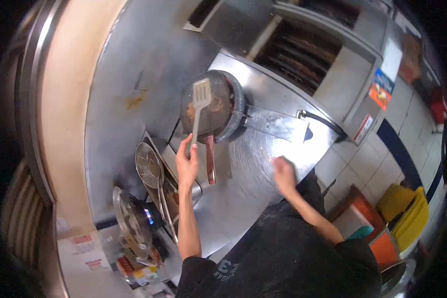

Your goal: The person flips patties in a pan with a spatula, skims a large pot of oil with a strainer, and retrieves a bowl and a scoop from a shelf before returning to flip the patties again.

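My left hand is closed around the handle of a beige slotted spatula, whose head is raised over a dark frying pan. The pan's brown handle points toward me, just right of my left hand. A round grey metal rim shows beside and partly behind the pan. My right hand is above the steel counter, apart from the pan, blurred and curled like a fist. A thin pale streak shows by its fingers, too blurred to name.
A steel counter spans the middle. Wire strainers lie at the left over a narrow metal container, near a lit burner. A flat metal piece lies right of the pan. A yellow chair-like object stands on the tiled floor at right.
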### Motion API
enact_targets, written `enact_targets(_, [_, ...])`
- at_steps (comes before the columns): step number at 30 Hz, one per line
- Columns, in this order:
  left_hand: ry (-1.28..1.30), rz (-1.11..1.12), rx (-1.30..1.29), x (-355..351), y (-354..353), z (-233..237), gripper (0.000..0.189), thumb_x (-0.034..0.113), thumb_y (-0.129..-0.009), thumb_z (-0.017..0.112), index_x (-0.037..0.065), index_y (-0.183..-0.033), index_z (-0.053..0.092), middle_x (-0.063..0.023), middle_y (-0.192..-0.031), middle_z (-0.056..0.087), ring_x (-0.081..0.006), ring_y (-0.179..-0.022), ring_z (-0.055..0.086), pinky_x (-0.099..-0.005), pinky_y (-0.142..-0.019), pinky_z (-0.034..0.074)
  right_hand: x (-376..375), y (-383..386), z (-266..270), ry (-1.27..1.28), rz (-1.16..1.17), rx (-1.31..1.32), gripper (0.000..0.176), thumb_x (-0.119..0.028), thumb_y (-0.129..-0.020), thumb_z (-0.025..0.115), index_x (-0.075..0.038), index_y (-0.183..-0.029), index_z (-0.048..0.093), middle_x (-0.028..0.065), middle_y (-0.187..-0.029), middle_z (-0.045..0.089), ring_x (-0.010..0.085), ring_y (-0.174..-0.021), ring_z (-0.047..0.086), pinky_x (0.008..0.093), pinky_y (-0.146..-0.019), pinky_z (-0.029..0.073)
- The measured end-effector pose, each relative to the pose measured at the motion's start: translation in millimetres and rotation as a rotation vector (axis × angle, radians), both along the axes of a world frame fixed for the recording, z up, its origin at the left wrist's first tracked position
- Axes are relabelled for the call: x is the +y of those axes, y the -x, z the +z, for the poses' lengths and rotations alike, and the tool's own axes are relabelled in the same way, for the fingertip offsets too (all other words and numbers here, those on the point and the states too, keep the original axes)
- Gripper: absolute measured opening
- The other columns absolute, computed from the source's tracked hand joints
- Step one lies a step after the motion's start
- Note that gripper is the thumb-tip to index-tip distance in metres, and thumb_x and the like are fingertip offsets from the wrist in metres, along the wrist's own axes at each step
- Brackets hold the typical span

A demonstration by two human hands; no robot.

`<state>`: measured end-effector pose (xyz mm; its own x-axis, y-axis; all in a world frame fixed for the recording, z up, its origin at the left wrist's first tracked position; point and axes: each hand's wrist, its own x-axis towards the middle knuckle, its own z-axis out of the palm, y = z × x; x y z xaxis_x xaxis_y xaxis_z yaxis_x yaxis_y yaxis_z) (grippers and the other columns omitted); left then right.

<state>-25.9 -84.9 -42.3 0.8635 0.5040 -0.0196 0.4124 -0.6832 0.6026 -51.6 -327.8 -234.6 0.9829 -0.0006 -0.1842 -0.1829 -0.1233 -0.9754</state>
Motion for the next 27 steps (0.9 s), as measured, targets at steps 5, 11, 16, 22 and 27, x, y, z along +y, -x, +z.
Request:
enact_targets(5, [-0.153, -0.199, -0.073, 2.6, 1.1, -1.1, 0.033, 0.018, -0.09, 0.054, 0.01, -0.122, 0.057, -0.0191, -0.099, 0.067, -0.0288, -0.081, 0.067, -0.0384, -0.073, 0.05, 118.7, -6.3, 51.0, -0.548, 0.542, 0.503, 0.047, -0.047, -0.09, 0.055, -0.002, -0.099, 0.057, 0.0072, -0.085, 0.062, 0.0185, -0.076, 0.061, 0.032, -0.065, 0.048])
enact_targets(11, [-0.106, -0.084, 0.215, 9.7, 5.0, -9.4, 0.034, 0.024, -0.09, 0.052, 0.015, -0.122, 0.056, -0.0212, -0.101, 0.065, -0.0405, -0.094, 0.062, -0.0439, -0.08, 0.049, 188.4, -24.2, 80.9, -0.908, 0.486, 0.759, 0.039, -0.046, -0.092, 0.053, -0.008, -0.086, 0.054, 0.0007, -0.066, 0.053, 0.0104, -0.054, 0.052, 0.0264, -0.047, 0.04])
enact_targets(16, [-0.206, -0.153, 0.299, 18.9, 3.1, -5.5, 0.03, 0.023, -0.09, 0.05, 0.014, -0.117, 0.057, -0.0197, -0.097, 0.066, -0.0416, -0.092, 0.061, -0.0493, -0.078, 0.048, 207.0, -14.5, 89.7, -0.874, 0.38, 0.76, 0.035, -0.039, -0.091, 0.057, -0.007, -0.078, 0.051, -0.0005, -0.056, 0.047, 0.0113, -0.042, 0.044, 0.0282, -0.038, 0.034])
enact_targets(22, [-0.129, -0.186, 0.205, 31.6, -2.4, -0.2, 0.03, 0.02, -0.089, 0.051, 0.013, -0.118, 0.057, -0.0187, -0.098, 0.066, -0.039, -0.091, 0.063, -0.0466, -0.078, 0.049, 222.6, -13.4, 67.9, -0.854, 0.35, 0.688, 0.025, -0.029, -0.091, 0.056, -0.009, -0.079, 0.047, -0.0003, -0.056, 0.042, 0.0117, -0.041, 0.041, 0.0275, -0.037, 0.034])
enact_targets(27, [-0.129, -0.119, 0.162, 34.4, -0.9, -3.8, 0.031, 0.021, -0.089, 0.053, 0.012, -0.118, 0.059, -0.0164, -0.101, 0.066, -0.0359, -0.094, 0.063, -0.0443, -0.081, 0.049, 214.4, -6.4, 63.5, -0.811, 0.46, 0.67, 0.021, -0.028, -0.092, 0.054, -0.01, -0.082, 0.047, -0.0004, -0.059, 0.042, 0.0119, -0.044, 0.041, 0.0268, -0.04, 0.037])
